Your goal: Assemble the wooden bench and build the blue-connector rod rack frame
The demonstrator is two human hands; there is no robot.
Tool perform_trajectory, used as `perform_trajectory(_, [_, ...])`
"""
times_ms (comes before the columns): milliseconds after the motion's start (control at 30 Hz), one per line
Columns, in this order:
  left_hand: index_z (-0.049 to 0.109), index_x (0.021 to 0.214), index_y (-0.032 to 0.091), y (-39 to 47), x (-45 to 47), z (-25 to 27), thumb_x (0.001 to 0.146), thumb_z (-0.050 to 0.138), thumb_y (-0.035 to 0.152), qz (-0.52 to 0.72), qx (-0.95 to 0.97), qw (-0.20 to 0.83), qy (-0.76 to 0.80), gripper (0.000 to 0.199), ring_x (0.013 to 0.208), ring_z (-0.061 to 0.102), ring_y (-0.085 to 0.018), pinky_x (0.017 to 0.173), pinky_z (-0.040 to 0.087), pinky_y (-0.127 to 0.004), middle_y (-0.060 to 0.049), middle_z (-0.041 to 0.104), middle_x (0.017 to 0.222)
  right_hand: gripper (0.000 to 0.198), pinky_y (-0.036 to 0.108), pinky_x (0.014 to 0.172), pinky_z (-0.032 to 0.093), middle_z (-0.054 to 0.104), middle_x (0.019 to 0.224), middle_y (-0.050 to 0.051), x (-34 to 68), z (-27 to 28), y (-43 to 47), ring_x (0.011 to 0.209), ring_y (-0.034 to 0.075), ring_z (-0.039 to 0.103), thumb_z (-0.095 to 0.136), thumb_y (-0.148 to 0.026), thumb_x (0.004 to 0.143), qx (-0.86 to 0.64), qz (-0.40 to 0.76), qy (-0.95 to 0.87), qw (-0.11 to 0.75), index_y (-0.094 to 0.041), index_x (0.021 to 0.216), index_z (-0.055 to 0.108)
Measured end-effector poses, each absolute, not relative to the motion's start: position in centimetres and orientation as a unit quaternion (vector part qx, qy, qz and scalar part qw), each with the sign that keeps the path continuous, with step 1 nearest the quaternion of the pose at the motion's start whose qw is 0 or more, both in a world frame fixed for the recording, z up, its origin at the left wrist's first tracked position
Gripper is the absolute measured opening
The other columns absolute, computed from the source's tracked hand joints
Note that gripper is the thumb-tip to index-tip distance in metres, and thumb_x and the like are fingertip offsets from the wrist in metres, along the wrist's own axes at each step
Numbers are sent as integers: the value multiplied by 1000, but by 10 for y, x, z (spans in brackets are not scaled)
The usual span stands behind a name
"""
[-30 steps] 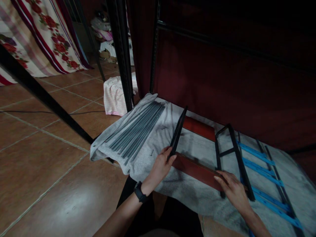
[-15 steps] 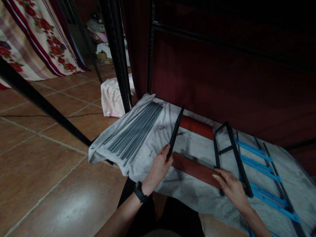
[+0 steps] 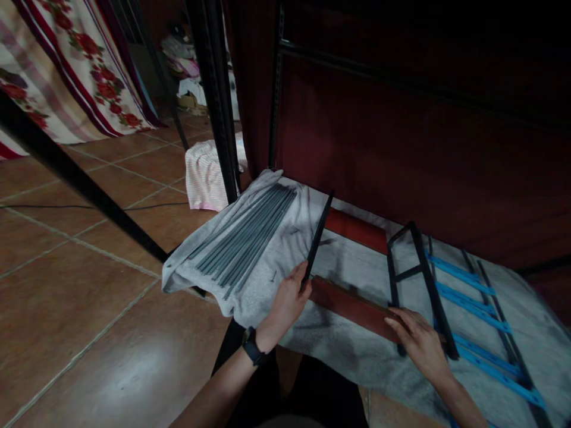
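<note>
My left hand (image 3: pixel 289 302), with a dark watch on its wrist, is closed around the near end of a slim black bar (image 3: pixel 319 235). The bar stands on edge at the left ends of two reddish-brown boards. My right hand (image 3: pixel 418 342) grips the right end of the near board (image 3: pixel 350 306), fingers over its top edge, beside a black frame (image 3: pixel 418 252) with a crossbar. Parallel to it, farther back, lies the far board (image 3: pixel 357 229). All rest on a grey cloth (image 3: pixel 343 258). The right thumb's underside and the board's joint there are hidden.
Many thin grey rods (image 3: pixel 250 238) lie bundled on the left of the cloth, with a few small screws (image 3: pixel 273 276) beside them. Blue slatted pieces (image 3: pixel 475 309) with black rails lie at the right. A black metal upright (image 3: pixel 216 107) rises behind the rods.
</note>
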State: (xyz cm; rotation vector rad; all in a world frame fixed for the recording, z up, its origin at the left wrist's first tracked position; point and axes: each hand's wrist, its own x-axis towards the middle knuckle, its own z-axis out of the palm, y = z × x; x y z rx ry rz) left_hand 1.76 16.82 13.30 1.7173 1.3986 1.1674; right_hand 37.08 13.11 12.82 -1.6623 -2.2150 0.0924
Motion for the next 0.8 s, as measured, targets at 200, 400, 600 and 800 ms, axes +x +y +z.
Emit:
perform_trajectory(200, [55, 139, 12, 166, 11, 140, 94, 49, 25, 460, 629, 356, 516, 48, 129, 57, -24, 115, 41, -41, -13, 60, 139, 41, 44, 91, 56, 74, 107, 5, 372, 128, 132, 105, 26, 68, 45, -57, 96, -597, 31, -781, 183, -25, 107, 69])
perform_trajectory(400, [62, 131, 12, 173, 13, 126, 95, 46, 31, 530, 514, 444, 509, 44, 123, 62, -22, 111, 44, -41, -11, 67, 131, 39, 43, 91, 56, 74, 109, 6, 369, 129, 134, 105, 26, 68, 46, -55, 97, -592, 34, -785, 182, -25, 107, 69])
perform_trajectory(600, [72, 113, 16, 179, 17, 120, 87, 55, 26, 555, 467, 437, 531, 32, 104, 69, -22, 97, 52, -38, -8, 76, 110, 36, 41, 87, 57, 75, 106, 6, 365, 133, 134, 102, 26, 69, 46, -51, 97, -579, 28, -792, 190, -24, 106, 69])
perform_trajectory(800, [75, 98, 19, 177, 15, 130, 83, 62, 27, 561, 473, 397, 551, 22, 85, 69, -19, 81, 55, -31, -5, 76, 91, 36, 42, 87, 56, 75, 107, 7, 360, 138, 133, 100, 26, 70, 46, -50, 98, -573, 20, -796, 192, -24, 105, 69])
